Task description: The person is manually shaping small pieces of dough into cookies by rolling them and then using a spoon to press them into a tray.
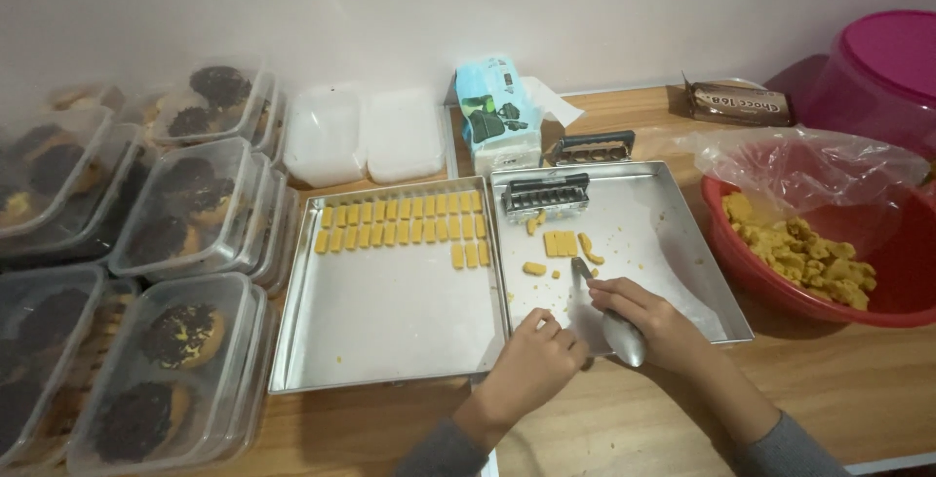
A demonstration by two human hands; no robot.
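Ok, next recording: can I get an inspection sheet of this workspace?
Surface: wooden table, against a white wall.
Job's things: left tray with rows of yellow dough pieces; right tray with a few pieces and crumbs, plus a black cutter; red bowl of yellow dough.
Clutter: stacked clear boxes of dark-topped cookies, empty lidded tubs, tissue pack, second cutter, wrapped bar, pink tub.
Grippers: right hand holds a spoon by its bowl; left hand fingers on the right tray's edge.
Cables: nothing seen.
Surroundings: nothing seen.
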